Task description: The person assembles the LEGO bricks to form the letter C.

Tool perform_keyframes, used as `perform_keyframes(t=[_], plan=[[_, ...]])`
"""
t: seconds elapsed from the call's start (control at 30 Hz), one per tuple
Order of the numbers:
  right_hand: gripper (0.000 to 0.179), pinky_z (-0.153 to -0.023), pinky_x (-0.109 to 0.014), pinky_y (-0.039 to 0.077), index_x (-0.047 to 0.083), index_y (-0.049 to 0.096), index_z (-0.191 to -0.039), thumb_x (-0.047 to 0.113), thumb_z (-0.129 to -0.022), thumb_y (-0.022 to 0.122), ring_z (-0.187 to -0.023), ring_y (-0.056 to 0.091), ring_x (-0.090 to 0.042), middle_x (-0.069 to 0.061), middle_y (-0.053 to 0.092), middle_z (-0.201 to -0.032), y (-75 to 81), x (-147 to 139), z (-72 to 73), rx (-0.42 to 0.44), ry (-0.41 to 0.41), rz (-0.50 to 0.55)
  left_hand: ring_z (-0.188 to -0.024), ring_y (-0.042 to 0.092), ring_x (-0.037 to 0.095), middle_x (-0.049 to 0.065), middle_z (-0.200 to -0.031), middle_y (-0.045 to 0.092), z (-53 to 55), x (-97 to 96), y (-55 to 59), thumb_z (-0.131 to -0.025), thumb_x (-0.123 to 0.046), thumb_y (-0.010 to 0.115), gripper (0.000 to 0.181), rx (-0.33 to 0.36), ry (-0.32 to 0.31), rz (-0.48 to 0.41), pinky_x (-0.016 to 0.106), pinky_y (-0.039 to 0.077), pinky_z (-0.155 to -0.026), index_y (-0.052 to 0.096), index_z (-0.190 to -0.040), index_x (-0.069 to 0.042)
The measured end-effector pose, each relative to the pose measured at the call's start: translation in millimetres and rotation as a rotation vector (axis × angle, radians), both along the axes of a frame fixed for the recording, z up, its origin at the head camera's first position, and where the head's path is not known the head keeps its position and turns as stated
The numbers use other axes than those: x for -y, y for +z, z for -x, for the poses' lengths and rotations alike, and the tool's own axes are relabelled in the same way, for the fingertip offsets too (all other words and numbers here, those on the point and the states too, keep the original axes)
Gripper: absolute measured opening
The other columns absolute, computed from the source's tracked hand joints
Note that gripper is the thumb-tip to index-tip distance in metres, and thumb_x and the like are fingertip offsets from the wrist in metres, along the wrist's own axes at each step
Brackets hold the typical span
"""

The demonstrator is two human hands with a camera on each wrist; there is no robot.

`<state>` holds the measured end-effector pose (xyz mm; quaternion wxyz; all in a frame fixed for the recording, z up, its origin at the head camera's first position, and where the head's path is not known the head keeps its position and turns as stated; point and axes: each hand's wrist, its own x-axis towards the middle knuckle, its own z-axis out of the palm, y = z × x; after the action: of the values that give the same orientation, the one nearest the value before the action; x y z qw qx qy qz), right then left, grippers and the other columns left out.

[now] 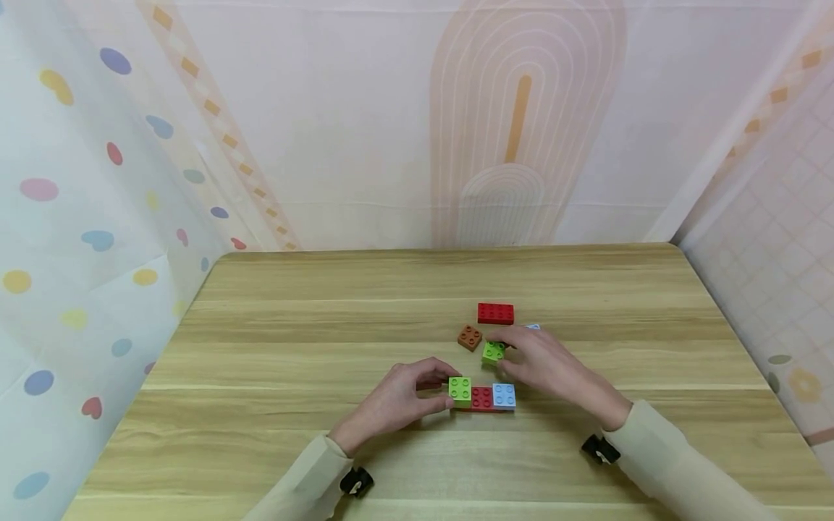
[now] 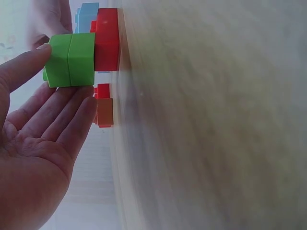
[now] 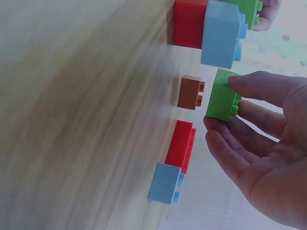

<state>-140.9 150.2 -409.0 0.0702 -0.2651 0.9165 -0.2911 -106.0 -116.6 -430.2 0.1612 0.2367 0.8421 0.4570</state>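
Two stacked green toy building bricks point(image 2: 72, 60) sit on one end of a long red brick point(image 1: 481, 398), whose other end carries a light blue brick point(image 1: 504, 396). My left hand point(image 1: 407, 394) holds the green stack from the left, thumb on the near side and fingers on the far side. My right hand point(image 1: 544, 364) pinches another green brick point(image 3: 222, 96) between thumb and fingers. That brick is off the table, just beyond the assembled bricks, its studs facing up.
A brown brick point(image 1: 470, 338) lies left of the right hand on the wooden table point(image 1: 293, 405). Behind it lies a long red brick point(image 1: 496, 313). A second light blue brick point(image 3: 165, 183) stands beside that red one, mostly hidden by the right hand in the head view.
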Motion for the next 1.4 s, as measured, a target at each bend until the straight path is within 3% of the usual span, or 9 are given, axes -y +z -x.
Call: perform_keyframes(t=[0.47,0.7,0.9,1.4], plan=[[0.043,-0.105,-0.059,0.037,0.011,0.062,-0.134,0.016,-0.092,0.07,-0.123,0.054,-0.027,-0.005,0.059,-0.136,7.0,-2.6,-15.6,-0.049,-0.025,0.072,-0.111,0.063,0.013,-0.005,-0.12,0.067,-0.4,2.6,-0.1,-0.09,-0.021,0.075,0.033,0.004,-0.005,-0.009,0.028,0.05,-0.095,0.065,-0.121,-0.019],[0.041,-0.097,-0.054,0.046,0.01,0.064,-0.13,0.013,-0.09,0.072,-0.113,0.06,-0.025,-0.006,0.061,-0.131,9.7,-1.1,-20.1,-0.12,-0.015,0.108,-0.112,0.063,0.014,-0.004,-0.122,0.066,-0.2,4.6,0.0,-0.09,-0.02,0.075,0.034,0.014,-0.011,-0.005,0.028,0.05,-0.095,0.065,-0.123,-0.019],[0.042,-0.092,-0.048,0.052,0.009,0.064,-0.13,0.012,-0.089,0.074,-0.112,0.061,-0.025,-0.006,0.061,-0.131,12.1,1.7,-22.9,-0.118,-0.004,0.146,-0.112,0.063,0.015,-0.004,-0.123,0.066,0.1,5.6,0.5,-0.09,-0.02,0.075,0.035,0.018,-0.013,-0.008,0.028,0.05,-0.095,0.065,-0.124,-0.018],[0.043,-0.095,-0.047,0.051,0.01,0.063,-0.132,0.013,-0.09,0.073,-0.116,0.06,-0.024,-0.005,0.062,-0.132,15.1,8.1,-27.9,-0.116,0.04,0.195,-0.113,0.063,0.014,-0.003,-0.124,0.066,-0.2,6.5,0.3,-0.091,-0.019,0.075,0.036,0.011,-0.007,-0.007,0.028,0.05,-0.096,0.064,-0.125,-0.017]])
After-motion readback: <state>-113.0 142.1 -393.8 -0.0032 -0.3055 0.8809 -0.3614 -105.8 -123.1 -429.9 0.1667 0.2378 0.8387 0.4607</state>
